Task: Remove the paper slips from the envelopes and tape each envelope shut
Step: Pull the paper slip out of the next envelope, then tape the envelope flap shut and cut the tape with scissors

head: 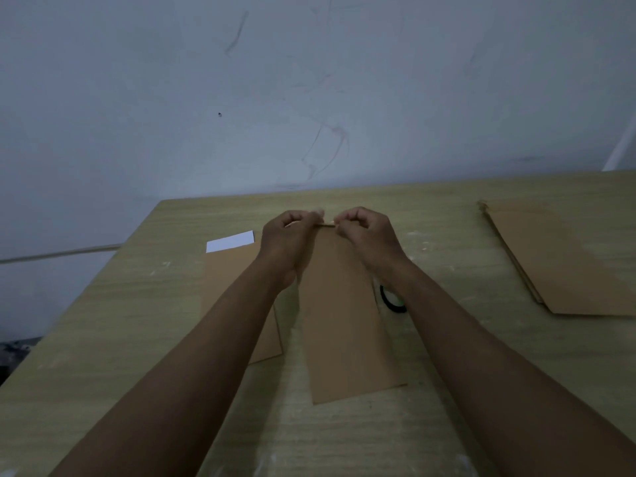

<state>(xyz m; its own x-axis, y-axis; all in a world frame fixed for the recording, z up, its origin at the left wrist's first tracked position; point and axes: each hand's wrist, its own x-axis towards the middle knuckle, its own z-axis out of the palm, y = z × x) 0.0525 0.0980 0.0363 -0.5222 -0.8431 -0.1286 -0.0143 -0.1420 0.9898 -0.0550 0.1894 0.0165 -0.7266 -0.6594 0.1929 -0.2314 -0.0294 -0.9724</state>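
Both bare forearms extend from the lower corners of the frame and converge at centre. The left hand [289,235] and the right hand [364,235] are curled, backs toward the camera, with their fingertips nearly touching one another. Each hand pinches the far end of the long brown paper envelope [344,321] at centre frame; a thin strip of that end shows between the two sets of fingertips. The envelope runs lengthwise away from the camera, and its near end rests on the pale wood-grain counter [120,321].

Item count, as visible:

1. Brown envelopes at centre: two. The one pinched by the hands, and a second brown envelope [234,270] lying flat just left of it, partly covered by the left forearm.
2. White paper slips: one. The white rectangular paper slip [230,241] sits at the far end of the second envelope, left of the left hand (whether it lies inside the envelope mouth or on top cannot be told).
3. Envelope stacks: one. A stack of brown envelopes [568,259] lies flat at the right of the frame, well apart from the hands; layered edges show along its left side, but the number of layers cannot be counted.
4. Tape rolls: one. A roll of tape with a dark rim [392,299] lies on the counter just right of the held envelope, partly hidden by the right forearm.
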